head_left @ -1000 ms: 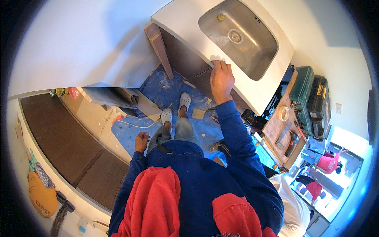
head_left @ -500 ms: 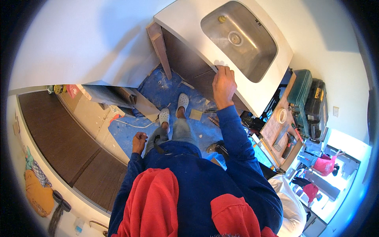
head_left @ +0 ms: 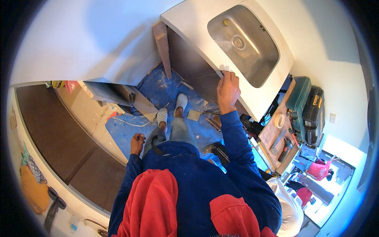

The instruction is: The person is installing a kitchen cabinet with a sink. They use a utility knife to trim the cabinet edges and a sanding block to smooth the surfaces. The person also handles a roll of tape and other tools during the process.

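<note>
My right hand [head_left: 229, 91] reaches forward to the front edge of a pale countertop [head_left: 197, 37], fingers bent and pressed together. A small dark bit shows at its fingertips, too small to name. Set into the countertop is a steel sink [head_left: 252, 59] with a round drain [head_left: 238, 42] and a small yellowish round thing [head_left: 226, 22] in its far corner. Beneath the counter, dark brown panels [head_left: 185, 53] enclose an open space. My left hand [head_left: 137, 144] hangs low beside my left thigh, fingers curled in, with nothing visible in it.
Blue sheeting [head_left: 128, 128] with dust and scraps covers the floor under my feet. Boards [head_left: 142, 104] lean at left, near a long brown panel [head_left: 59, 130]. At right, a wooden board [head_left: 272, 132] bears a tape roll [head_left: 279, 121] and tools beside a green case [head_left: 299, 94]. Someone in pale trousers [head_left: 288, 209] is close by.
The view has shifted slightly, so the sink and countertop sit a little lower and further right. My right hand stays at the counter edge; my left hand still hangs by my thigh.
</note>
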The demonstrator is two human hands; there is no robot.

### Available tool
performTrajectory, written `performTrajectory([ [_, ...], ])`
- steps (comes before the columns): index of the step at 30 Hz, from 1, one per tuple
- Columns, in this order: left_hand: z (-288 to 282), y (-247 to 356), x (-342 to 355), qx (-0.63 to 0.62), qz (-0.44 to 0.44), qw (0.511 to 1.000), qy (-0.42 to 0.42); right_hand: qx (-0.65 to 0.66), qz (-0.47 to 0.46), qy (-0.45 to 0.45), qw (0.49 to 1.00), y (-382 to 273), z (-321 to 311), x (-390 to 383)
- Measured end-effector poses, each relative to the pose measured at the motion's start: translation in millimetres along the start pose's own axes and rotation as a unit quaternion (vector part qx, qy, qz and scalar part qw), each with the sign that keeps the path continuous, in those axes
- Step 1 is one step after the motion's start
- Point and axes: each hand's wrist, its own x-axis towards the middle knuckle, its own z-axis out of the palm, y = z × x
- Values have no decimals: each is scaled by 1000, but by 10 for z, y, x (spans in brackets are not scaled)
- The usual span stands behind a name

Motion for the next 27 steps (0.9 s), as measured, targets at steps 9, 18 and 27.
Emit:
performTrajectory([
  [9, -58, -155, -174, -61, -6, 998, 35, 37, -45, 26, 998, -434, 280, 456],
  [18, 26, -302, -435, -125, -67, 986, 92, 78, -110, 40, 990, -1027, 759, 1235],
  [27, 150, -440, -666, -174, -96, 970, 138, 71, -190, 16, 979, -1647, 1025, 1949],
])
